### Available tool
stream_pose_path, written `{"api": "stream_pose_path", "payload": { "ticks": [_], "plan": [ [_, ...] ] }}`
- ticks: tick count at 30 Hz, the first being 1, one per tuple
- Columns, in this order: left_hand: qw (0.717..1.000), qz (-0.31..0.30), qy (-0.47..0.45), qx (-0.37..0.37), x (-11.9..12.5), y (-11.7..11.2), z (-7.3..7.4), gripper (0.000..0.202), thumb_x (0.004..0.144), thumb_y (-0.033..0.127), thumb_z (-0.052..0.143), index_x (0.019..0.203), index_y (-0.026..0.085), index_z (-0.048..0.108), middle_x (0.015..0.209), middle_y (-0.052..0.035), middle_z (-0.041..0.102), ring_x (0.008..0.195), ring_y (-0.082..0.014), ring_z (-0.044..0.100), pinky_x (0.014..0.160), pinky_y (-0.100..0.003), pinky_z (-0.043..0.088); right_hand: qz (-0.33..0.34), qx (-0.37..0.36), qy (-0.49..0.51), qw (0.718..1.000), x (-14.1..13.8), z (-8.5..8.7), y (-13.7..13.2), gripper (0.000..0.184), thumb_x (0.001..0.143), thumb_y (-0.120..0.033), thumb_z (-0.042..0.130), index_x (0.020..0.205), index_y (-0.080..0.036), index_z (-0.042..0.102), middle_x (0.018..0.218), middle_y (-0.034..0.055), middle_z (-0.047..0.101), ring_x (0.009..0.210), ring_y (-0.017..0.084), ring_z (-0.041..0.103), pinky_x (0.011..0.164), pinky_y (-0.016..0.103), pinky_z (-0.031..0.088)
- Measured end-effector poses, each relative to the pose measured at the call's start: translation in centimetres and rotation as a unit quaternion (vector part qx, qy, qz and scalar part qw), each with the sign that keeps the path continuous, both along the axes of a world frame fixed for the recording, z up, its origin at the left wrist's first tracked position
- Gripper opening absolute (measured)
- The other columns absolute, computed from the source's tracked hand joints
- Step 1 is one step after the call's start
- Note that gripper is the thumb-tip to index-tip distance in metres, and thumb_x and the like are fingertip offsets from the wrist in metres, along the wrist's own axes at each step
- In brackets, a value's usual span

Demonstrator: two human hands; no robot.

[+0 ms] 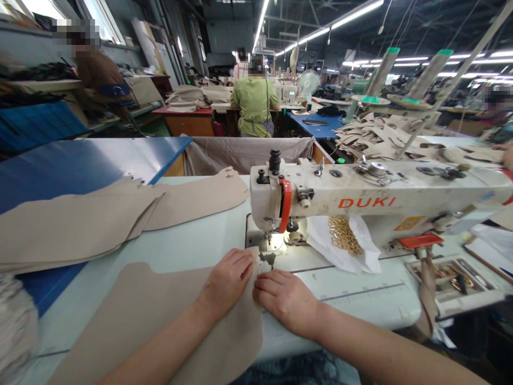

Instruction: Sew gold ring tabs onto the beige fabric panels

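Observation:
A tan cut fabric piece (pixel 152 315) lies on the pale sewing table (pixel 192 243), its right corner near the needle of a white DUKI sewing machine (pixel 360 200). My left hand (pixel 228 280) rests on top of the piece near that corner, fingers curled down onto it. My right hand (pixel 282 297) lies beside it at the piece's right edge, fingers bent and pinching the edge. Both hands sit just in front of the lit presser foot (pixel 274 240).
A stack of tan pieces (pixel 100 219) lies to the left over a blue board (pixel 60 166). A white bag of gold chain (pixel 344 238) sits under the machine arm. A parts tray (pixel 452 278) stands at right. Other people work at tables behind.

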State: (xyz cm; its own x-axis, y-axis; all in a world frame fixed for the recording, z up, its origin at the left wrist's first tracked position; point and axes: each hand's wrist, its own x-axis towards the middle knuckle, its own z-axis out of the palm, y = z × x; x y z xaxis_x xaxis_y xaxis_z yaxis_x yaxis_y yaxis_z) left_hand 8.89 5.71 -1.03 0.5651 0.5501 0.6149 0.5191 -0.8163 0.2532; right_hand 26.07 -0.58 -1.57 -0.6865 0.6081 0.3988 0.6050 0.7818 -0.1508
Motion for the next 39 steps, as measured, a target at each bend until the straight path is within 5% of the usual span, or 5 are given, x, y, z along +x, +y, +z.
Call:
{"api": "stream_pose_path", "payload": {
  "ticks": [28, 39],
  "plan": [
    [1.000, -0.004, 0.015, 0.017, 0.06, 0.11, -0.18, 0.024, 0.092, 0.014, 0.040, 0.077, 0.017, 0.060, 0.075, -0.0041, 0.066, 0.073, -0.0171, 0.058, 0.071, -0.031, 0.052, -0.002, -0.016, -0.016, 1.000, 0.00, -0.14, -0.12, 0.015, 0.093, -0.017, 0.045, 0.088, -0.015, 0.059, 0.105, 0.0077, 0.063, 0.104, 0.020, 0.052, 0.091, 0.033, 0.043],
    [1.000, 0.002, 0.017, 0.011, 0.07, 0.09, -0.15, 0.027, 0.093, 0.015, 0.038, 0.077, 0.016, 0.060, 0.074, -0.0038, 0.065, 0.073, -0.0166, 0.058, 0.069, -0.030, 0.052, 0.005, 0.034, -0.030, 0.999, 0.00, 0.18, -0.28, 0.015, 0.090, -0.016, 0.045, 0.088, -0.014, 0.060, 0.106, 0.0106, 0.062, 0.102, 0.022, 0.053, 0.098, 0.037, 0.037]
  ]
}}
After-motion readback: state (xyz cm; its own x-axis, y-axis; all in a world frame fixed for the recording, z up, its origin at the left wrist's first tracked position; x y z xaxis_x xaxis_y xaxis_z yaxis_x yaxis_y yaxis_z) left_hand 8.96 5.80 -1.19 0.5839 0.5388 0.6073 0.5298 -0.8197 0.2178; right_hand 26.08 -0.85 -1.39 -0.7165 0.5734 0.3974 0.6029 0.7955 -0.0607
